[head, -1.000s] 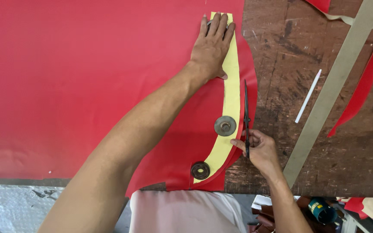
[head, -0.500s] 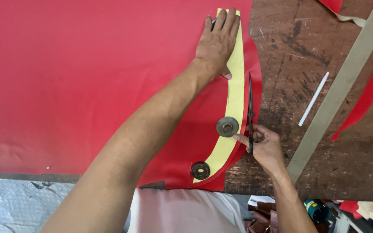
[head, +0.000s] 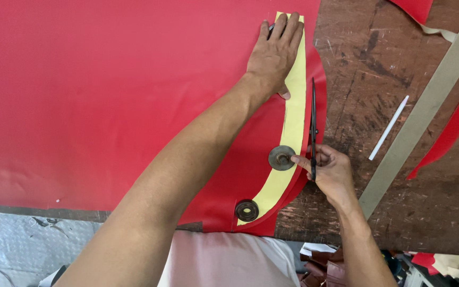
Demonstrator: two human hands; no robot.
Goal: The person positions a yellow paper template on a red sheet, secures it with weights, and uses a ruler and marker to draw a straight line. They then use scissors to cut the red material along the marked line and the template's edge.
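A big red sheet [head: 107,90] covers most of the worn wooden table [head: 378,64]. On its right edge lies a curved yellow paper pattern [head: 295,114], weighed down by two round metal discs [head: 281,158], [head: 246,210]. My left hand [head: 274,53] presses flat on the pattern's upper end. My right hand [head: 330,172] grips black scissors [head: 313,125], whose blades point away from me along the pattern's right side in the red sheet.
A long flat grey-tan ruler [head: 426,106] lies diagonally on the table's right. A white stick [head: 389,127] rests beside it. Red strips [head: 452,127] and offcuts [head: 415,8] lie at the right and top right. Clutter sits below the table edge.
The scissors have travelled farther up along the pattern's right edge. My left hand has stayed pressed on the pattern's top.
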